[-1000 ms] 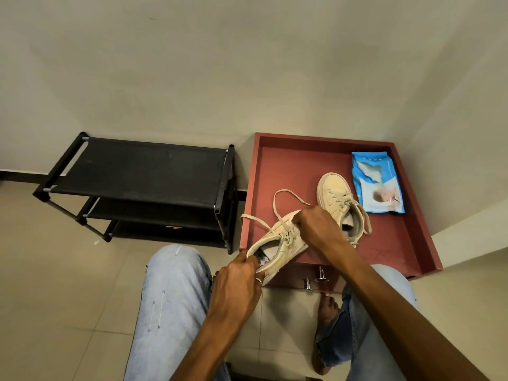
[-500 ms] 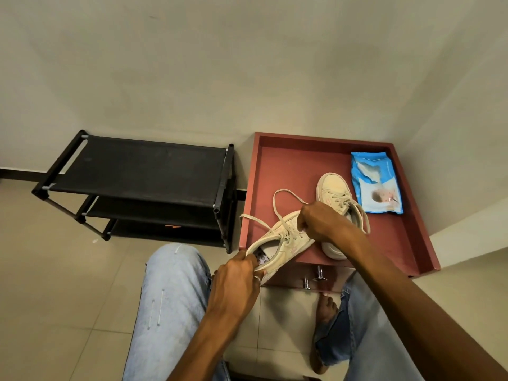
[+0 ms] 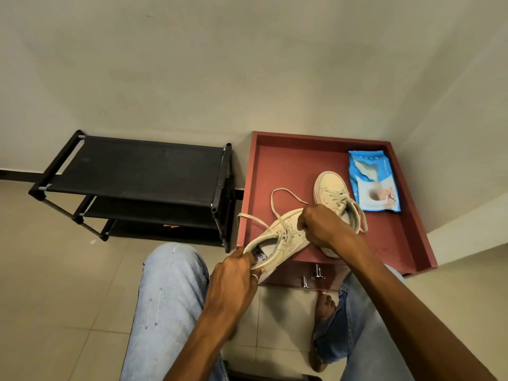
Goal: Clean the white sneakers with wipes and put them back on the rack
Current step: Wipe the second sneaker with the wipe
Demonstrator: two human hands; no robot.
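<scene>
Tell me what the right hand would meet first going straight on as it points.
The near sneaker, gripped by the right hand at its laces; beyond, probably the red tray's left wall, though depth is unclear.

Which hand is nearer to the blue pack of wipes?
Right. The right hand grips the near sneaker at its laced front, in front and left of the wipes pack; the left hand pinches its heel, farther away.

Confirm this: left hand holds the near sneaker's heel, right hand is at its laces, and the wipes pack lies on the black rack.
Wrong on one point: the head view shows the wipes pack lying in the red tray, not on the black rack. The left hand does hold the near sneaker by its heel, with the right hand at its laces.
</scene>
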